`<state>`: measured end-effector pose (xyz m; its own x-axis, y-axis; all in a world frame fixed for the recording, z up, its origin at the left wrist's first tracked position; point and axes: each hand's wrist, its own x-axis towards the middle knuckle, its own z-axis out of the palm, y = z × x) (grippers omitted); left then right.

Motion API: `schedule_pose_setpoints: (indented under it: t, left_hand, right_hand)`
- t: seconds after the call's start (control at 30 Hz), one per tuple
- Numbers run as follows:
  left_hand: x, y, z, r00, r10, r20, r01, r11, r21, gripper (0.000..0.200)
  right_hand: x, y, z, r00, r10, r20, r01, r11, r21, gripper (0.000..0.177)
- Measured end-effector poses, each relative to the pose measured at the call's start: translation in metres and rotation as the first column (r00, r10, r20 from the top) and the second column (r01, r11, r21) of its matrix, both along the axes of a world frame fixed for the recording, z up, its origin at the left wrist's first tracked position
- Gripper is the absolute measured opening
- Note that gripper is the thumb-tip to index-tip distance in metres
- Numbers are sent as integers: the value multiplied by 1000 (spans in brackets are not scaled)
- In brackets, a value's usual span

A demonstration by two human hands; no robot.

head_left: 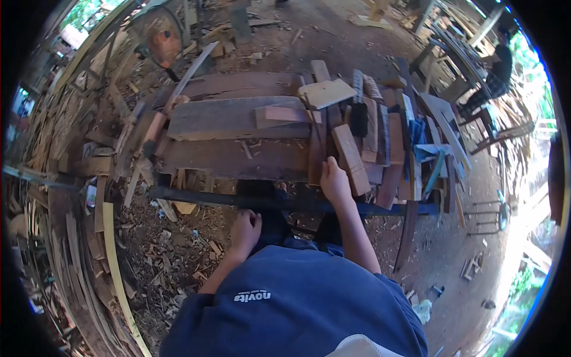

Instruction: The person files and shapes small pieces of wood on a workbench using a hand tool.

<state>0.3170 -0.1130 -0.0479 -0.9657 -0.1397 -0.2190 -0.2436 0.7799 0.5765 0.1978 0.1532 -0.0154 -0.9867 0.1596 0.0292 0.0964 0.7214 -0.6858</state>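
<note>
My right hand (336,182) is closed around the lower end of a thin dark stick (319,132), which points away from me over a brown board. Close beside that hand lies a short light wooden block (351,159). My left hand (245,231) hangs just on my side of the long dark bar (202,197) at the bench's near edge. Its fingers are curled, and the palm side is hidden. Wide planks (229,119) lie across the bench ahead, with a pale offcut (327,93) on top of the pile.
Stacked wood strips (77,262) line the left side. An orange-and-black round fan-like object (165,44) stands far left. Blue material (429,152) lies among the offcuts on the right. Another person (498,68) sits at the far right. Wood scraps litter the floor (172,256).
</note>
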Motion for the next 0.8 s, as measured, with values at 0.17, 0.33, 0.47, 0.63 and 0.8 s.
schedule_pose_setpoints:
  t: [0.17,0.33,0.47,0.63,0.8]
  left_hand:
    - [-34,-21,1,934,-64,-352,12,989,-147,25]
    - [-71,-23,11,970,-242,-27,207,879,-430,37]
    - [-124,-5,5,753,-300,586,538,793,-285,53]
    - [-162,-8,-114,837,-389,385,510,809,-291,58]
    - [-165,21,-103,797,-512,320,603,651,-460,59]
  right_hand:
    - [4,0,3,1000,29,-10,-29,999,-15,20]
    - [5,-2,4,999,37,-39,-37,999,1,21]
    - [4,-7,9,998,53,-40,-53,999,4,19]
    - [3,-7,8,997,55,-63,-53,998,31,19]
    - [2,-5,4,994,35,-105,-32,999,32,20]
